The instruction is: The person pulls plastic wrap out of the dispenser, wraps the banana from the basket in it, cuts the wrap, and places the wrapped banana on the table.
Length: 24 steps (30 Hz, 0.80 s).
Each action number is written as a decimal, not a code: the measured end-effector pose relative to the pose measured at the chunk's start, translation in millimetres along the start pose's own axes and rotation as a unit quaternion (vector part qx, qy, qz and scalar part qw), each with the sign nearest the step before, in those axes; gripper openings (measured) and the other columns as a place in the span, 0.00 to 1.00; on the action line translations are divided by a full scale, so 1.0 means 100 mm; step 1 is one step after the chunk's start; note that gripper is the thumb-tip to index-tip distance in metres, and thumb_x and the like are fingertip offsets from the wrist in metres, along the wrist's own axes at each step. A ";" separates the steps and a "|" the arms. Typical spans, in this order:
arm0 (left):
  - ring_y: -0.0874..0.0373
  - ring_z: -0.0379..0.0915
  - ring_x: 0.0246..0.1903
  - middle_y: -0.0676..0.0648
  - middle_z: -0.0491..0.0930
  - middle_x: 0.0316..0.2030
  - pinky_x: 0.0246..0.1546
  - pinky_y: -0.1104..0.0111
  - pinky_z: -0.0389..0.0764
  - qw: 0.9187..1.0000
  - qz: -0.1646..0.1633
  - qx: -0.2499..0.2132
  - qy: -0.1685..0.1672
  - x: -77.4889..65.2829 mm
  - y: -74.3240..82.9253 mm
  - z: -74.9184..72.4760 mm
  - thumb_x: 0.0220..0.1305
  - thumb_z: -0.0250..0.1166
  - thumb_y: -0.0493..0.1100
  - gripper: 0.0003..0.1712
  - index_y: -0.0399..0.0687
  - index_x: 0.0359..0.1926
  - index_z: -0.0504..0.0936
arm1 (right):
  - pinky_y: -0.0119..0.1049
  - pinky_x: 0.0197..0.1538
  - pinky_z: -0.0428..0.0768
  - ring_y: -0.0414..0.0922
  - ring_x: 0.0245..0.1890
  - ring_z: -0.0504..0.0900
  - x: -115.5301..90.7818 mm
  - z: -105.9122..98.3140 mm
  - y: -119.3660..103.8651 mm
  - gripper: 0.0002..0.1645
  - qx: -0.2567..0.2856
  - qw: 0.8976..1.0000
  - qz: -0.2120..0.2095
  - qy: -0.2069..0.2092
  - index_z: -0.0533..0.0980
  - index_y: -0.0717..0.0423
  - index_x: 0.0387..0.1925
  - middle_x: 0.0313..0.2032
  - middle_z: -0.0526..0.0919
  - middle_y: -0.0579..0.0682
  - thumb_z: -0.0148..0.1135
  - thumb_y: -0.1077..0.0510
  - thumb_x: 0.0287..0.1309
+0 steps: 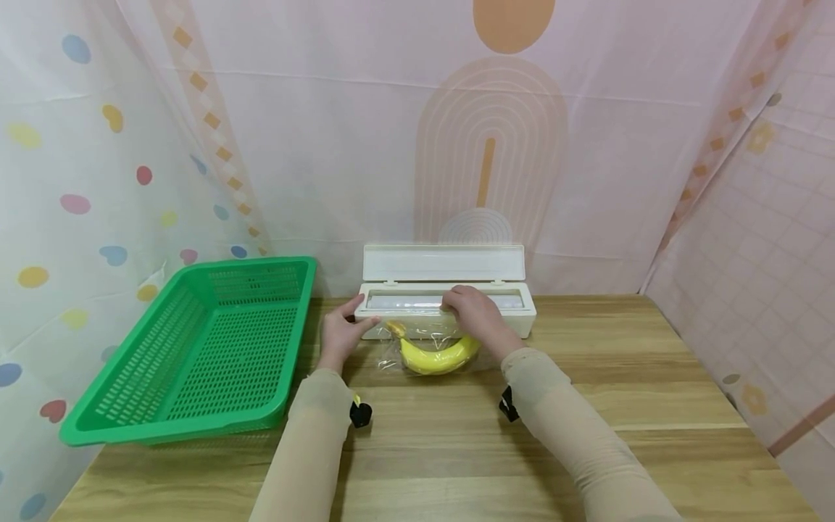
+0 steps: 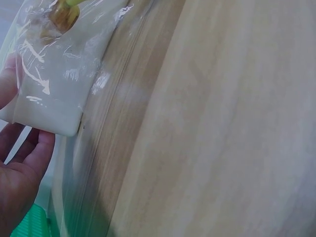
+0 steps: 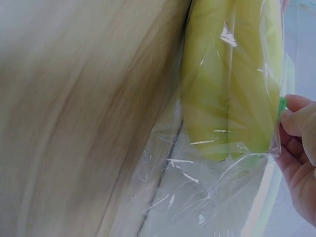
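head view bright, even | wrist views dimmer, hazy | glints on film (image 3: 195, 179)

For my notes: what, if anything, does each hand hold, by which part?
Left hand grips the box by its left end; right hand pinches a green tab, exact spot hidden.

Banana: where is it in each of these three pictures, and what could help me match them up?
Head: the banana lies below the centre, whole outline roughly visible, under clear film.
Left wrist: only one brownish end shows, at the top edge, left of centre.
Right wrist: it fills much of the upper right, cut off by the top edge.
Shared landmark: the shiny film, visible in all three.
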State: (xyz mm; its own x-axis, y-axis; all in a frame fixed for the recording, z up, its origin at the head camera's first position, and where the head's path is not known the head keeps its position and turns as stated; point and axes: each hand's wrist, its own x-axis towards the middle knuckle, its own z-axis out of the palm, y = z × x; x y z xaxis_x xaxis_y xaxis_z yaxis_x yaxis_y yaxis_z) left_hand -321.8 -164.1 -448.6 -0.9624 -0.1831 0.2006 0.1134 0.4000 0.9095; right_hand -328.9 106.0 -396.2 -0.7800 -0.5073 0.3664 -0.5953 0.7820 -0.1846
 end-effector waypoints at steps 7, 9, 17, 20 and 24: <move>0.45 0.68 0.62 0.38 0.73 0.63 0.60 0.56 0.72 1.000 0.003 -0.001 0.001 0.00 0.01 0.00 0.57 0.75 0.40 0.35 0.39 0.65 0.74 | 0.42 0.50 0.80 0.50 0.44 0.81 -0.02 -0.01 0.02 0.09 0.008 1.000 0.003 0.003 0.82 0.54 0.36 0.40 0.83 0.50 0.61 0.70 0.61; 0.45 0.68 0.62 0.38 0.73 0.63 0.60 0.55 0.72 1.000 0.004 -0.001 0.001 -0.01 0.01 0.00 0.57 0.75 0.40 0.35 0.39 0.65 0.74 | 0.42 0.50 0.80 0.50 0.44 0.81 -0.02 -0.01 0.02 0.09 0.007 1.000 0.005 0.002 0.82 0.54 0.37 0.40 0.83 0.50 0.61 0.70 0.61; 0.45 0.68 0.63 0.38 0.73 0.63 0.61 0.56 0.72 1.000 0.003 -0.001 -0.001 -0.01 0.00 -0.01 0.57 0.75 0.41 0.36 0.40 0.65 0.74 | 0.42 0.51 0.80 0.50 0.45 0.81 -0.03 0.01 0.05 0.12 0.010 1.000 0.009 -0.001 0.82 0.54 0.37 0.40 0.83 0.50 0.60 0.72 0.60; 0.46 0.67 0.63 0.38 0.72 0.63 0.61 0.56 0.72 1.000 0.002 -0.007 -0.001 -0.02 0.00 -0.01 0.57 0.75 0.40 0.36 0.40 0.65 0.74 | 0.42 0.51 0.80 0.50 0.45 0.81 -0.03 0.02 0.06 0.11 0.012 1.000 0.005 0.005 0.82 0.54 0.37 0.40 0.83 0.50 0.60 0.72 0.60; 0.46 0.68 0.63 0.39 0.73 0.63 0.61 0.57 0.72 1.000 0.004 -0.004 -0.001 -0.02 0.01 -0.01 0.57 0.75 0.40 0.36 0.40 0.65 0.74 | 0.42 0.50 0.80 0.50 0.44 0.81 -0.04 0.01 0.06 0.11 0.013 1.000 0.003 0.012 0.82 0.55 0.36 0.40 0.84 0.50 0.61 0.71 0.60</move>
State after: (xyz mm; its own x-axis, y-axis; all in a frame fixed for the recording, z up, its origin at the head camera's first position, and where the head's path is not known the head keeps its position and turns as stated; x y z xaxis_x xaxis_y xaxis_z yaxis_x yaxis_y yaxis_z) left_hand -319.5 -164.5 -447.9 -0.9620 -0.1777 0.2073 0.1236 0.3934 0.9110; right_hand -330.2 112.5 -399.8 -0.7785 -0.4945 0.3866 -0.5964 0.7747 -0.2100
